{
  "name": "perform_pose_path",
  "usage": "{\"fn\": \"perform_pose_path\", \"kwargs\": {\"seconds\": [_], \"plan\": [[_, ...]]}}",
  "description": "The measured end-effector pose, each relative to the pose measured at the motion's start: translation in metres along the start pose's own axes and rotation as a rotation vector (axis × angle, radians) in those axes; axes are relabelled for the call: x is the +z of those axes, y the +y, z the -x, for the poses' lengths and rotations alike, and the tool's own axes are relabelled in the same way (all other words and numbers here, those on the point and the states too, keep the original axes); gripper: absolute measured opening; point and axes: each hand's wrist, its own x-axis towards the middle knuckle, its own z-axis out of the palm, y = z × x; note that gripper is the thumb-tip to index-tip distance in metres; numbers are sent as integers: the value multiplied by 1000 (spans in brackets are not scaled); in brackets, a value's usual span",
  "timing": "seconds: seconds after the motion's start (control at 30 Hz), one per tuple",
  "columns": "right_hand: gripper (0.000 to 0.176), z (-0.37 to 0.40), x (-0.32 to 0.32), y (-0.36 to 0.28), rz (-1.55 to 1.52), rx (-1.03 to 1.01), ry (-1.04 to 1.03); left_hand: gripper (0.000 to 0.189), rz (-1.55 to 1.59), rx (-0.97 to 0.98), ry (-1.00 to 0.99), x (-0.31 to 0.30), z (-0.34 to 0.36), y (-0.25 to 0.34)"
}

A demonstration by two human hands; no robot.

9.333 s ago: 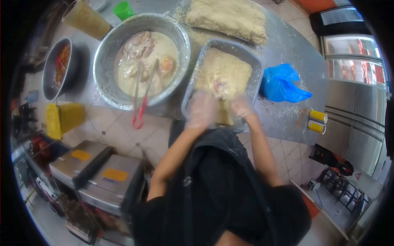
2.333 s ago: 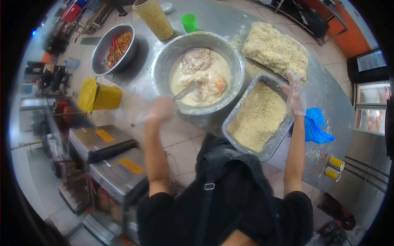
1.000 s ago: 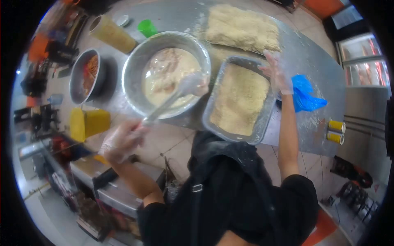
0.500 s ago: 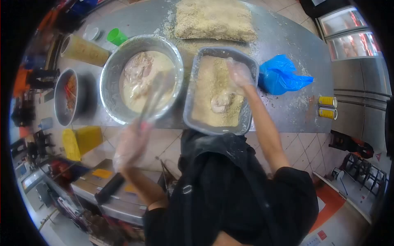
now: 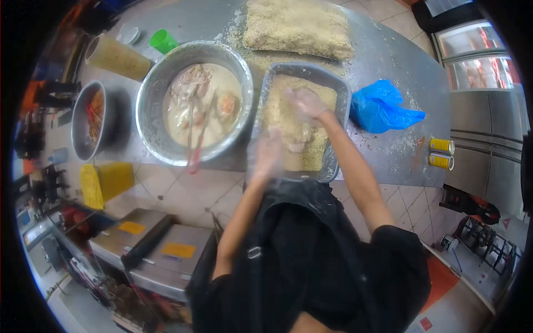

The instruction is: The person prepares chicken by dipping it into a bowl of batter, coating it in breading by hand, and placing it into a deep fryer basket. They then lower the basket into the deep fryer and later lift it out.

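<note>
A grey tub (image 5: 343,102) holds yellowish breading crumbs (image 5: 327,97) and a coated piece of what looks like raw chicken (image 5: 297,145). Over the crumbs is my right hand (image 5: 307,104), in a clear plastic glove, its fingers stretched to the left and somewhat blurred. My left hand (image 5: 267,154), gloved too and smeared by motion, is at the tub's near left edge, fingers loosely extended, with nothing visible in it. Metal tongs (image 5: 194,125) with reddish handle ends lean in the big metal basin (image 5: 145,130), among pale batter and raw meat pieces (image 5: 191,83).
Beyond the tub lies a crumb-covered tray (image 5: 297,28). A blue plastic bag (image 5: 383,105) and two yellow cans (image 5: 442,152) are on the right. Leftward stand a green cup (image 5: 162,41), a tall tan container (image 5: 116,57) and a bowl of shredded food (image 5: 94,116).
My left hand has let go of the tongs, which now rest in the basin, and has moved right to the tub. My right hand has shifted left over the crumbs.
</note>
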Motion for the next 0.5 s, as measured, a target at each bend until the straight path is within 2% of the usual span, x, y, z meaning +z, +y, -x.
{"fn": "perform_pose_path", "kwargs": {"seconds": [0.03, 0.1, 0.13, 0.2, 0.23, 0.27, 0.3, 0.33, 0.37, 0.4, 0.43, 0.47, 0.5], "plan": [[67, -4, 4, 0, 3, 0, 3, 61, 1, 4, -1, 13, -4, 7], [71, -12, 21, 13, 38, -161, 161, 64, 136, -4, 408, 38, -8, 18], [71, -16, 39, 25, 40, -155, 165, 64, 136, -1, 401, 46, -24, 3], [63, -32, 66, 45, -421, 207, 3, 62, 354, 89, 362, 60, -70, -39], [63, -16, 48, 31, -419, 208, 5, 58, 216, 84, 398, 55, -63, -32], [60, 18, 17, -2, -314, 119, -34, 58, 219, 77, 398, 53, -48, -20], [58, 37, -2, -18, -209, 28, -75, 53, 349, 185, 297, 52, -29, -6], [58, 34, -5, -9, -208, 29, -86, 49, 478, 293, 194, 48, -12, 5], [56, 28, -8, 4, -10, -88, -97, 49, 483, 282, 196, 40, 4, 10], [55, 33, -15, -9, 185, -205, -106, 52, 225, 298, 190, 30, 19, 13], [52, 41, -19, -24, 297, 2, -96, 55, -34, 313, 178, 21, 25, 11], [52, 45, 4, -26, 294, 6, -98, 52, -170, 507, 202, 39, -1, -43], [53, 46, 32, -19, 463, -52, 155, 50, -319, 707, 256, 56, -27, -96]]}}
